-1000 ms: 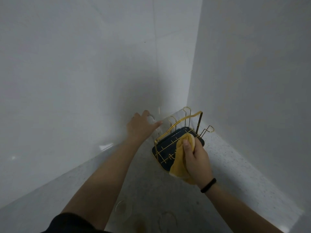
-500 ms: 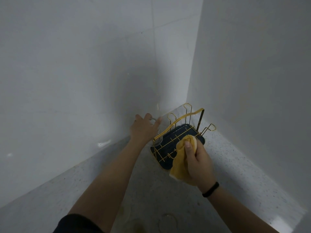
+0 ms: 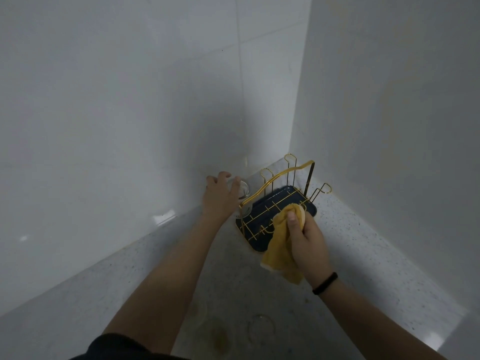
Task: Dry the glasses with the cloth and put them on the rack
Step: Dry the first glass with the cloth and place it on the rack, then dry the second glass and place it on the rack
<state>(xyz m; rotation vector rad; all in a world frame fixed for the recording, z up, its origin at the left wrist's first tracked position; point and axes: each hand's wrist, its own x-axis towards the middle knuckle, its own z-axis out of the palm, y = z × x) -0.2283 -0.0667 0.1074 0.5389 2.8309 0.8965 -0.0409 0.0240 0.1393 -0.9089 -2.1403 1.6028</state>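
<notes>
A gold wire rack (image 3: 278, 185) on a dark blue tray (image 3: 255, 245) stands in the counter's far corner. My left hand (image 3: 220, 196) grips a clear glass (image 3: 242, 190) at the rack's left end, held upside down over a peg. My right hand (image 3: 309, 240) is closed on a yellow cloth (image 3: 279, 253) just in front of the rack's near side. More clear glasses (image 3: 261, 328) stand on the counter near the bottom edge, faint and hard to make out.
White tiled walls (image 3: 130, 126) close in on the left and right, meeting behind the rack. The speckled grey counter (image 3: 233, 281) runs toward me. A black band is on my right wrist.
My left hand has stayed at the rack's left end, with the glass now plainer to see beside the handle. My right hand and cloth dropped slightly toward me.
</notes>
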